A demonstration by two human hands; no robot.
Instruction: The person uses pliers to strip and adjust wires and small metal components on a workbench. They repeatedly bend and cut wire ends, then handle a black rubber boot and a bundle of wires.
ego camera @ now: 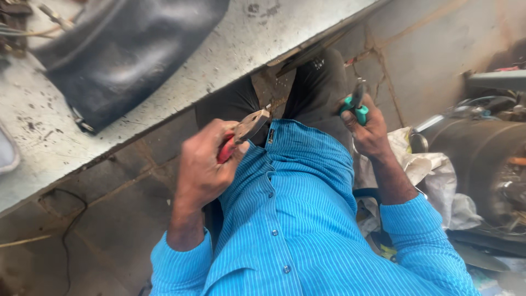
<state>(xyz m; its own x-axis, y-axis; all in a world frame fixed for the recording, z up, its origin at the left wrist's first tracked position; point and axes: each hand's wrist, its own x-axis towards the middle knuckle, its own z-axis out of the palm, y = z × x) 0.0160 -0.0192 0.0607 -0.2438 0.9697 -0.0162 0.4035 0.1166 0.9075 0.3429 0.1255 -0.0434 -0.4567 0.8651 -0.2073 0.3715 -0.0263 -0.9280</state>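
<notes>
The left hand (205, 164) is closed around the red plastic-sleeved handles of a pair of rusty steel combination pliers (244, 134), held just above the person's lap in front of the blue striped button-up shirt (290, 197). The pliers' long axis runs up and to the right from the fist, so the blunt brown nose points toward the right hand (368, 131), which sits a little higher and near, but clearly apart. That right hand is wrapped shut on a smaller tool with teal rubber-covered handles (357, 107), whose dark metal head stands almost upright above the knuckles; what kind of head it has is too blurred to tell. The two tools do not touch, and nothing shows between them that I can make out. Past the knees runs the scuffed grey metal workbench edge (181, 93), with a black rubber inner tube (126, 49) lying on it, well apart from both hands.
</notes>
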